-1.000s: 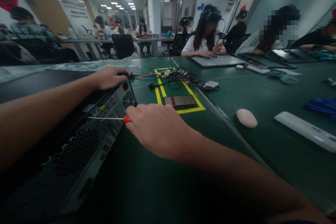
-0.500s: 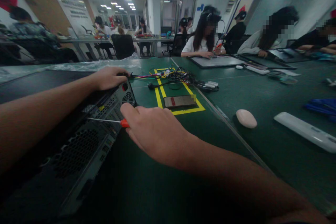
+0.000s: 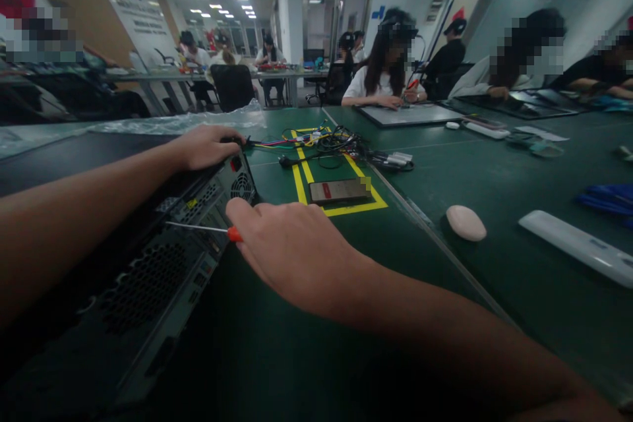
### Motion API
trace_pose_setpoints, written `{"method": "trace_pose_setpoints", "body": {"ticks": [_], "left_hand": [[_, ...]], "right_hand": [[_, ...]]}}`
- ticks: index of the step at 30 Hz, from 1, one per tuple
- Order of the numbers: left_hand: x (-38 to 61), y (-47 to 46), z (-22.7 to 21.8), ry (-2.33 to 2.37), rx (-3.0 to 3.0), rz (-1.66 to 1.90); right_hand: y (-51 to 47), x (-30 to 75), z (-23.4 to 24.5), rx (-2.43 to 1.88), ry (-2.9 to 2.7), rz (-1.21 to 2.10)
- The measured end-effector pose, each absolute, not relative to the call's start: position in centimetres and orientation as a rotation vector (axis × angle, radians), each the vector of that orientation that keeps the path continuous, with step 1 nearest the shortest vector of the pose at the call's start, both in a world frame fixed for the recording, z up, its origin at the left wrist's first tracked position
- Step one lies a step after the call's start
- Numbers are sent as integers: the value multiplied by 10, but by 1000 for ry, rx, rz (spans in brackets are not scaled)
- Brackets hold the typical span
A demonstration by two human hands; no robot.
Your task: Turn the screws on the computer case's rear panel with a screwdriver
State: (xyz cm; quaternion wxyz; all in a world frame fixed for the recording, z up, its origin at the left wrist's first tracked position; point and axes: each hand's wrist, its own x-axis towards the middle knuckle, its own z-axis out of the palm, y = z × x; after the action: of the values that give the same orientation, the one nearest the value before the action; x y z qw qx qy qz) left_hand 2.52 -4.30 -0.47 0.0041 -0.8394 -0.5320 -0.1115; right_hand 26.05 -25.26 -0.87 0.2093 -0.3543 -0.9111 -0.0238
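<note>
A black computer case (image 3: 143, 290) lies on the left of the table with its rear panel toward me. My left hand (image 3: 210, 145) rests on its far top corner, fingers curled over the edge. In my right hand (image 3: 297, 254) is a screwdriver (image 3: 234, 233), its orange handle mostly hidden in my closed fingers. The thin metal shaft points left, and its tip is at the upper edge of the rear panel. Whether the tip sits in a screw is too dark to tell. A round fan grille (image 3: 241, 186) shows between my hands.
Beyond the case lies a tangle of cables (image 3: 341, 142). A phone (image 3: 341, 190) lies inside yellow tape (image 3: 356, 210). Rightward are a pale rounded object (image 3: 466, 223), a white power strip (image 3: 576, 244) and blue material (image 3: 608, 201). Several people work across the table.
My hands, the screwdriver and the case stay almost exactly where they were. Across the table at right, a person's dark panel has shifted a little.
</note>
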Motion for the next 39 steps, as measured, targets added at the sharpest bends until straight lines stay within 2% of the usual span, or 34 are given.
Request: {"method": "trace_pose_setpoints", "body": {"ticks": [39], "left_hand": [[25, -44, -5, -1708, -2637, -376]], "right_hand": [[-255, 260, -7, -989, -2545, -60]]}}
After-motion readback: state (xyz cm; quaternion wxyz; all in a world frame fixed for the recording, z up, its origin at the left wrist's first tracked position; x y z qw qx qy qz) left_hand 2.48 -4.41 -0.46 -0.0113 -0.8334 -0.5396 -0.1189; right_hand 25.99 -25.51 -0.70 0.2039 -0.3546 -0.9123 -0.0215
